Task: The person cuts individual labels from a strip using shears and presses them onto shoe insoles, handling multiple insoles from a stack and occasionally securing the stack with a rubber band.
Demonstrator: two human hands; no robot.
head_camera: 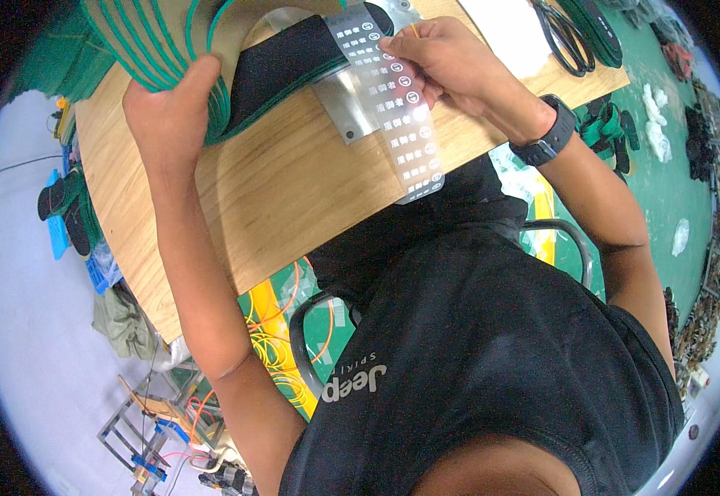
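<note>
My left hand grips a fanned, bent stack of flat tan pieces with green edges, which look like shoe insoles. Beneath the stack, a black insole-shaped piece with a green edge lies on the wooden table. A clear strip of printed labels runs from that black piece down past the table's near edge. At the strip's right side, my right hand pinches it between thumb and fingers. A thin yellow-orange piece shows by the right fingers. Under the strip sits a metal plate with a hole.
A black cable coil and a green-edged black insole lie at the table's right, beside a white sheet. Below are a chair's armrest and yellow and orange hoses. More insoles lie on the right.
</note>
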